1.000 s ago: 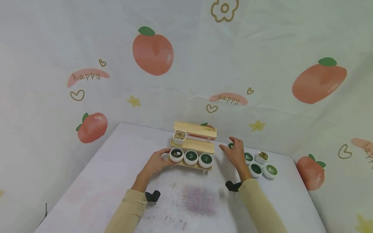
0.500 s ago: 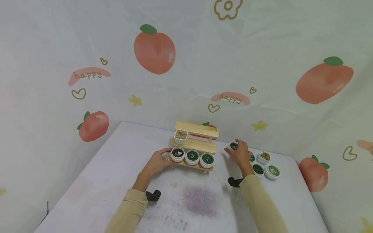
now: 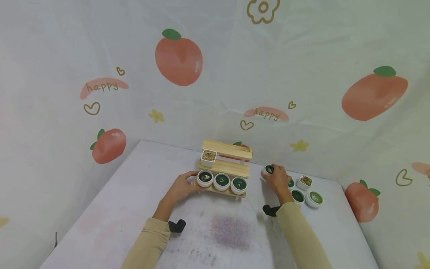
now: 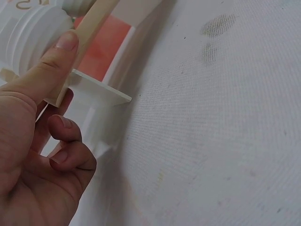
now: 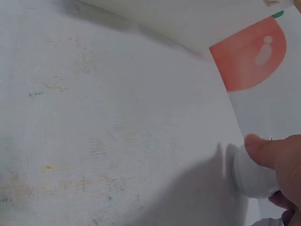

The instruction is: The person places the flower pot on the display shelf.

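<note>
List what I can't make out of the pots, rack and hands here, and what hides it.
Head view: part of the held pot, covered by the right hand.
Head view: part of the neighbouring pot, behind the same hand.
Head view: the small shapes inside the front-row pots, too small to identify.
Left wrist view: the rest of the wooden rack, cut off by the frame's edge.
Right wrist view: the held pot's contents, out of sight.

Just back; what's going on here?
A person's left hand grips the wooden rack at the left end of its lowest shelf, which bears three round white pots; a square pot stands on the middle shelf. Their right hand holds another round pot to the rack's right. Farther right, three more round pots and a second square one stand on the table.
</note>
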`<state>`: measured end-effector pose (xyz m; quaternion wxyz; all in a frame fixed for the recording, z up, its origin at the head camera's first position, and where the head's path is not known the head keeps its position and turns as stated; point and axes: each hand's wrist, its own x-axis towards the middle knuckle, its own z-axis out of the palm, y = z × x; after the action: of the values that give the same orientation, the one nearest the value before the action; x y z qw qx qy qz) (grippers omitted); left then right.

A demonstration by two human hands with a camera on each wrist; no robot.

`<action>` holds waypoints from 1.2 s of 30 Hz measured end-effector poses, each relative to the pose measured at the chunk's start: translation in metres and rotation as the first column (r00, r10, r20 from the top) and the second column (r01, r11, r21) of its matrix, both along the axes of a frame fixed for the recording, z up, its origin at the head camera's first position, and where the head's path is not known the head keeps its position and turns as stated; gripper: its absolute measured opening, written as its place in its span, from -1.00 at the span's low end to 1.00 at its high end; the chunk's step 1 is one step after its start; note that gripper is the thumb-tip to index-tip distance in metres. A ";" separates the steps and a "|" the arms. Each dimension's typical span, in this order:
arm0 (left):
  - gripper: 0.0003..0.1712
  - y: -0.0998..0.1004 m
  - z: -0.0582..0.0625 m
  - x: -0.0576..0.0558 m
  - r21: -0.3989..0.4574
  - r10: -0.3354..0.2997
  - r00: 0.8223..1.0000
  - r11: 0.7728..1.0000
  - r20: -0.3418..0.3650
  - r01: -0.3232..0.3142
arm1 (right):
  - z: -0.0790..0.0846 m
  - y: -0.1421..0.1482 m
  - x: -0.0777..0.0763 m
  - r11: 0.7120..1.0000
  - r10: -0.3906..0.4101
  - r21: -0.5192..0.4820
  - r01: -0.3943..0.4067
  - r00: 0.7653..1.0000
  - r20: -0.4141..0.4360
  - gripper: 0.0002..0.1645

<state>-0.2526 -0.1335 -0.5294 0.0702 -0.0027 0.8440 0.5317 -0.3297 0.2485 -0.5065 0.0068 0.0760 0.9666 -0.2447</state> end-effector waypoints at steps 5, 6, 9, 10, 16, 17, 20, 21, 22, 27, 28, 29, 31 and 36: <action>-0.15 0.001 0.000 0.000 0.001 0.002 1.000 1.000 0.005 -0.002 | 0.001 0.002 0.002 1.000 0.000 0.008 0.000 1.000 -0.005 -0.17; -0.15 0.001 0.000 0.000 0.002 0.003 1.000 1.000 0.004 -0.003 | 0.001 0.002 0.003 1.000 0.001 0.012 -0.001 1.000 -0.004 -0.18; -0.16 0.001 -0.001 0.000 0.002 0.003 1.000 1.000 0.002 -0.003 | 0.001 0.004 0.004 1.000 0.000 0.019 0.000 1.000 -0.003 -0.18; -0.16 0.001 -0.002 -0.001 0.002 0.003 1.000 1.000 0.002 -0.003 | 0.000 0.005 0.004 1.000 0.000 0.023 0.000 1.000 -0.005 -0.18; -0.15 0.001 -0.003 -0.001 0.017 0.005 1.000 1.000 0.017 -0.006 | 0.001 0.009 0.006 1.000 0.004 -0.014 -0.004 1.000 -0.023 -0.17; -0.15 0.000 -0.003 -0.001 0.019 0.007 1.000 1.000 0.019 -0.007 | 0.003 0.009 0.007 1.000 0.003 -0.030 -0.004 1.000 -0.030 -0.17; -0.15 0.000 -0.003 -0.001 0.016 0.012 1.000 1.000 0.017 -0.013 | 0.005 0.011 0.008 0.998 -0.001 -0.069 -0.003 0.998 -0.061 -0.18; -0.15 0.000 -0.003 -0.001 0.016 0.013 1.000 1.000 0.019 -0.013 | 0.006 0.012 0.008 0.996 -0.002 -0.084 -0.004 0.997 -0.074 -0.18; -0.15 0.000 -0.003 -0.001 0.015 0.012 1.000 1.000 0.019 -0.012 | 0.007 0.013 0.008 0.996 -0.003 -0.094 -0.005 0.996 -0.087 -0.19; -0.14 0.000 -0.004 -0.001 0.001 0.005 1.000 1.000 0.022 -0.005 | 0.014 0.013 0.013 0.991 0.006 -0.129 -0.023 0.991 -0.135 -0.19; -0.14 0.000 -0.004 -0.001 -0.002 0.005 1.000 1.000 0.021 -0.005 | 0.016 0.012 0.014 0.990 0.008 -0.137 -0.028 0.989 -0.145 -0.18; -0.14 0.000 -0.004 -0.001 -0.002 0.005 1.000 1.000 0.020 -0.005 | 0.018 0.011 0.015 0.989 0.013 -0.141 -0.035 0.987 -0.158 -0.18; -0.14 0.000 -0.003 -0.001 -0.002 0.007 1.000 1.000 0.016 -0.007 | 0.022 0.009 0.018 0.987 0.020 -0.152 -0.050 0.982 -0.190 -0.17; -0.15 0.000 -0.002 -0.001 0.002 0.008 1.000 1.000 0.018 -0.008 | 0.033 0.001 0.024 0.980 0.024 -0.184 -0.073 0.967 -0.255 -0.18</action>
<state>-0.2534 -0.1335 -0.5314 0.0756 -0.0108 0.8428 0.5328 -0.3061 0.2491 -0.4734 -0.1022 0.0197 0.9331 -0.3443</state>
